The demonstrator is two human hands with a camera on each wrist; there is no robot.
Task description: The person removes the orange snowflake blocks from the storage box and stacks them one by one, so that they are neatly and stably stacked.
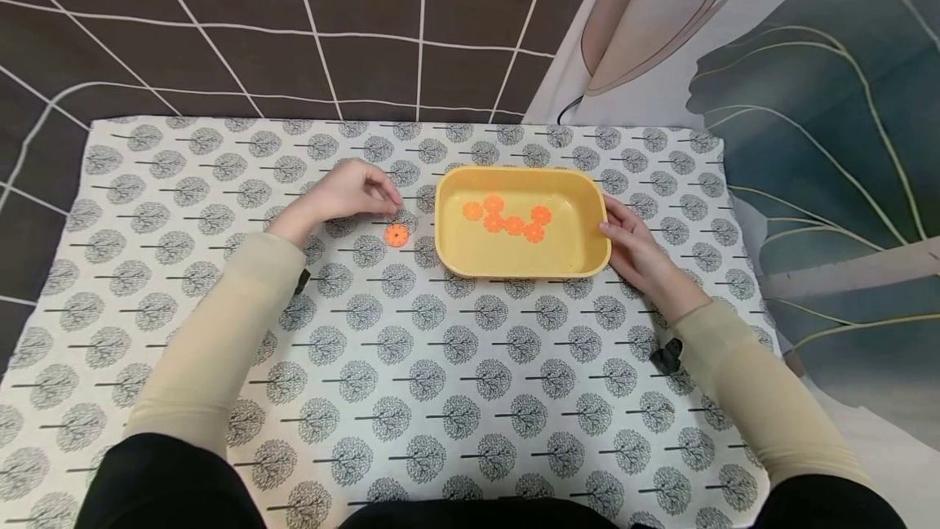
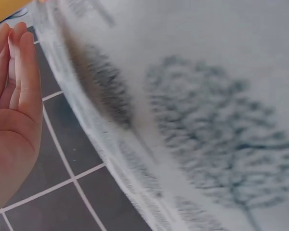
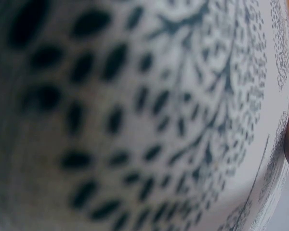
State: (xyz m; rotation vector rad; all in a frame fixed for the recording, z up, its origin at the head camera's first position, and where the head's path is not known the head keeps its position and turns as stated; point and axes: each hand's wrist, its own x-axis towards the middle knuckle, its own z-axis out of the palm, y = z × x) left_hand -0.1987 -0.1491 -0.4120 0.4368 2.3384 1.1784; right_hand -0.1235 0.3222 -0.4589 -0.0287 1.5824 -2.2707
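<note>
Loosely bent, the fingers of the left hand point(image 1: 354, 188), apparently empty, hang just beside an orange scalloped disc point(image 1: 396, 235) left of the yellow rectangular tray point(image 1: 470, 250); the right hand point(image 1: 637, 250) grips its right end. A light edge pinch should suit best.

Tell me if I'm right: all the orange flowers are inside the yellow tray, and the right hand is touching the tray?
Not quite: one orange flower lies outside the yellow tray, on the tree-patterned cloth near the left hand. The head view shows it. The right hand does touch the tray.
</note>
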